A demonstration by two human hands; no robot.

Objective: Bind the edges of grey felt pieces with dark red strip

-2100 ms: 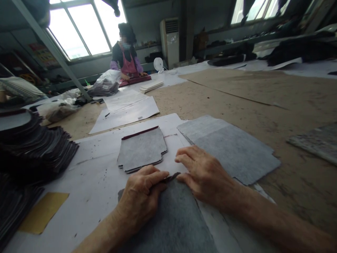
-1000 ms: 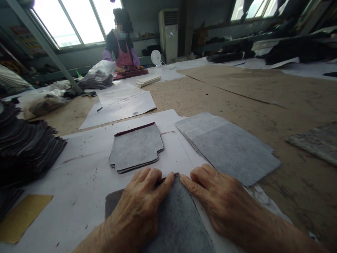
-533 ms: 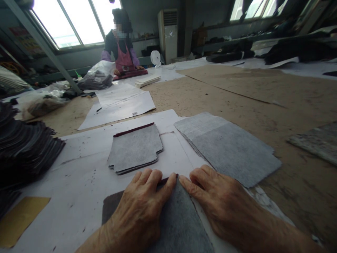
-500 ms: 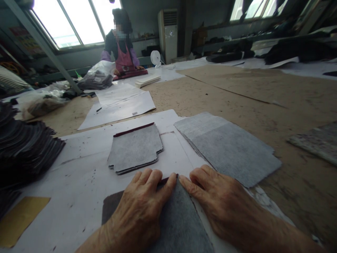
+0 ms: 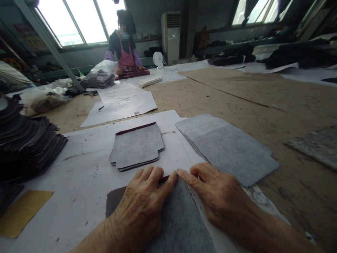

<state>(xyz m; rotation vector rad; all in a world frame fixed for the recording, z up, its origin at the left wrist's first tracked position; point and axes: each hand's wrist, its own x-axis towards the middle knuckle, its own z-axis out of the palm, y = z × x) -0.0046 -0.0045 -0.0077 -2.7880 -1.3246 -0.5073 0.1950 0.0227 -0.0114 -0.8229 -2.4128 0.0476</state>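
Observation:
A grey felt-like fabric panel (image 5: 181,214) lies on white paper under my hands, with a dark red strip (image 5: 165,178) along its far edge. My left hand (image 5: 143,200) rests on the panel, fingers curled and thumb pressing the strip at the far corner. At that same corner, the index fingertip of my right hand (image 5: 218,193) meets the left thumb; its other fingers are bent under, and what they grip is partly hidden. Just beyond lies a small stack of grey panels (image 5: 139,146) with a red-edged top piece. Right of it sits a stack of larger grey panels (image 5: 226,147).
On the left rises a tall pile of dark pieces (image 5: 28,140), with a tan card (image 5: 25,212) nearer me. Across the table a co-worker in a pink apron (image 5: 126,58) handles a dark red piece. A white fan (image 5: 158,59) and plastic bags (image 5: 50,98) stand farther back.
The view has shifted slightly. My right index fingertip has moved a little closer to the left thumb at the panel's corner. Both hands stay on the panel.

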